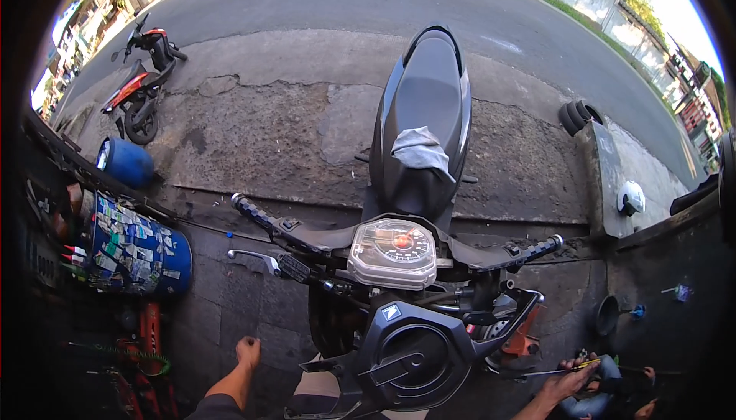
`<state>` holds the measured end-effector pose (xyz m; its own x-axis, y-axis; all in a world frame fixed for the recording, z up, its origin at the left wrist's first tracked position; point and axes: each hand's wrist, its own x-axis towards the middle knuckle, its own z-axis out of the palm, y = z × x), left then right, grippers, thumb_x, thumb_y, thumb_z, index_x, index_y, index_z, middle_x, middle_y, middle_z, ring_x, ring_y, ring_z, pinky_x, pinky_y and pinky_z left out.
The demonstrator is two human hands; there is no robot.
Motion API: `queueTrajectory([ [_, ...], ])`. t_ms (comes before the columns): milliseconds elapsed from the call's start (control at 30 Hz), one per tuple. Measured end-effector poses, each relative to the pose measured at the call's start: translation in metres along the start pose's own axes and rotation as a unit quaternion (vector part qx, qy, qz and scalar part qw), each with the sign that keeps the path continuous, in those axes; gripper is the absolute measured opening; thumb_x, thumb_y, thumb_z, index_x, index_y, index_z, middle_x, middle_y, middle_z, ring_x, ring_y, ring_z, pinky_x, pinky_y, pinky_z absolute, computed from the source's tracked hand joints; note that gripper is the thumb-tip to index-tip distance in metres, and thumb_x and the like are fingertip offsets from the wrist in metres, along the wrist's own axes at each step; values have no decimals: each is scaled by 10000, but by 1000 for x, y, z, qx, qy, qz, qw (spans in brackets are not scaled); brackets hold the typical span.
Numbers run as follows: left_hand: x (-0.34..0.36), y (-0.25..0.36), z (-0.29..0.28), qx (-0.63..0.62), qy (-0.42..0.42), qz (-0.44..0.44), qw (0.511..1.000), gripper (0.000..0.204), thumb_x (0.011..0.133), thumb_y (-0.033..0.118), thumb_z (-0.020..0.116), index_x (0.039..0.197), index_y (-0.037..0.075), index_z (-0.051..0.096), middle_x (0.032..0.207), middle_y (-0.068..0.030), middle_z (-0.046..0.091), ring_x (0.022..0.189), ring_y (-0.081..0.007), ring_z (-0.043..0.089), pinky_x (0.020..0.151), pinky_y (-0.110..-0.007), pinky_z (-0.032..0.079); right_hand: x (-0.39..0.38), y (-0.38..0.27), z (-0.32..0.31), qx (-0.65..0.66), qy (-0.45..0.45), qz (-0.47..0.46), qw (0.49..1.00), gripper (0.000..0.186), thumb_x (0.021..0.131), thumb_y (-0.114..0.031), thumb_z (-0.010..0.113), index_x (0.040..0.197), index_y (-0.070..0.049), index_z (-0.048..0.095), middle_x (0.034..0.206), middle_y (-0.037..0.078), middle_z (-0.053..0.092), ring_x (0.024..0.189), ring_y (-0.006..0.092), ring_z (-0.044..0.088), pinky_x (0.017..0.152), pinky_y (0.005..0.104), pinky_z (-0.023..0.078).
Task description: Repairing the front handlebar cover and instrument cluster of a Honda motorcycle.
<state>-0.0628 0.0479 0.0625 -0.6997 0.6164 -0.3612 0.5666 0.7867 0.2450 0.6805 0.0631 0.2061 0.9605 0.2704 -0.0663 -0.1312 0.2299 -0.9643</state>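
A motorcycle stands before me, its front part facing me, with a clear-covered gauge cluster between the handlebars. A black headlight housing with a round recess sits nearest me. My right hand, at the lower right, is closed round a screwdriver with a yellowish handle; its shaft points left toward the motorcycle. My left hand hangs low, left of the housing, with curled fingers, touching nothing visible; their inner side is hidden. A brake lever sticks out at the left handlebar. On the seat lies a grey cloth.
A sticker-covered blue drum and a red jack-like tool stand at left. Farther off are another blue drum and a red scooter. Tires and a white helmet are at right. A person in jeans sits lower right.
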Motion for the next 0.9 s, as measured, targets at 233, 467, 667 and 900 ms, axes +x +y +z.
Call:
queueTrajectory([
  [233,-14,178,-16,-340,-37,52,938,181,967,204,593,940,30,638,742,-24,616,601,-99,551,563,-253,463,-13,4,128,-80,-207,142,965,301,1049,-390,470,1013,-95,511,713,-15,463,493,42,368,409,180,286],
  [467,-128,193,-103,-293,51,38,954,172,972,186,595,937,22,632,754,-32,614,642,-96,558,601,-242,462,-9,8,175,-54,-378,218,898,305,1027,-376,518,917,-93,488,668,-6,446,496,32,357,412,170,255],
  [667,-162,245,-137,-304,122,87,941,170,979,214,589,930,55,623,773,-11,591,680,-83,545,607,-225,442,43,-49,235,42,-433,131,891,219,1019,-223,536,912,-66,427,694,-4,396,444,29,293,333,180,260],
  [900,-152,394,-160,-255,74,375,888,171,916,174,652,890,6,635,785,-73,626,692,-138,580,620,-255,463,56,-47,335,28,-427,-79,900,449,1039,-483,406,974,-39,396,853,91,456,491,106,430,429,205,444],
])
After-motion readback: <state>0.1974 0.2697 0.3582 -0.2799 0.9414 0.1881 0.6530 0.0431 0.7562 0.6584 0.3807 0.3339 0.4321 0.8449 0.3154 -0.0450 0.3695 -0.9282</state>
